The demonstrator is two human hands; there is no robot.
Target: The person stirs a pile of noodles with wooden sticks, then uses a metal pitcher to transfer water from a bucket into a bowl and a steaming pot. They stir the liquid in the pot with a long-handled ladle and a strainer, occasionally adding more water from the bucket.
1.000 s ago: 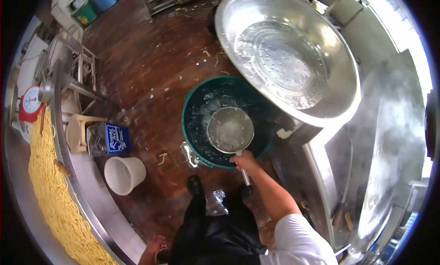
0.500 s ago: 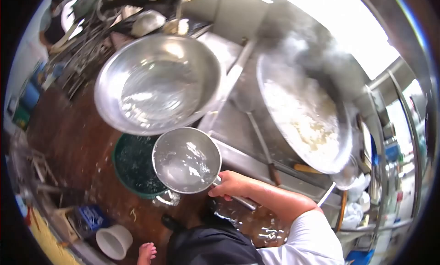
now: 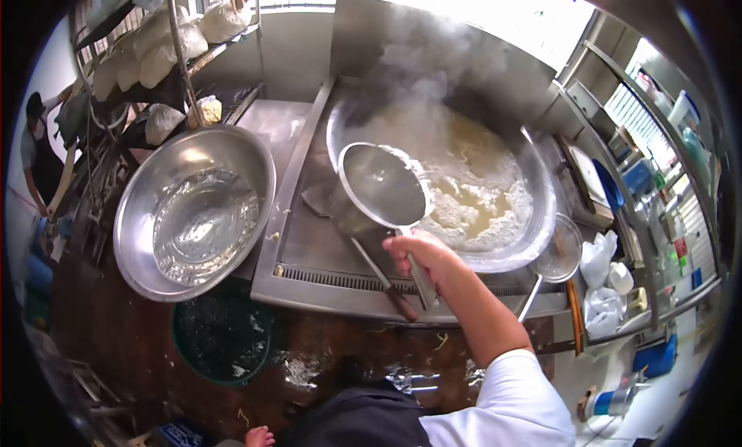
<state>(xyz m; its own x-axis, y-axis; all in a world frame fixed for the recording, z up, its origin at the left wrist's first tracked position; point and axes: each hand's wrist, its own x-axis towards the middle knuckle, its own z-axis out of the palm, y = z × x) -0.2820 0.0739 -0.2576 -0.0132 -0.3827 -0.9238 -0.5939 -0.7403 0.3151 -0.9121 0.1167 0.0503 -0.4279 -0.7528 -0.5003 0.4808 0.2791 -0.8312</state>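
Note:
My right hand (image 3: 423, 258) grips the handle of a deep metal dipper pot (image 3: 380, 188), its fingers wrapped round it. The pot is over the near-left rim of a very large wok (image 3: 546, 234), in which pale, foamy liquid steams. How much the pot holds I cannot make out. My left hand (image 3: 260, 437) hangs low at the bottom edge, partly cut off, with fingers loosely apart and nothing in them. To the left stands a wide metal basin (image 3: 127, 231) with clear water in it.
Below the basin a dark green tub (image 3: 179, 335) stands on the wet floor. A long-handled turner (image 3: 379, 273) lies on the steel stove top (image 3: 309, 234). At the wok's right is a mesh strainer (image 3: 558, 250). Shelves line the right side; another person (image 3: 46, 153) stands far left.
My right hand has carried the dipper pot from beside the basin and green tub to the wok's near-left rim. The view has turned toward the wok.

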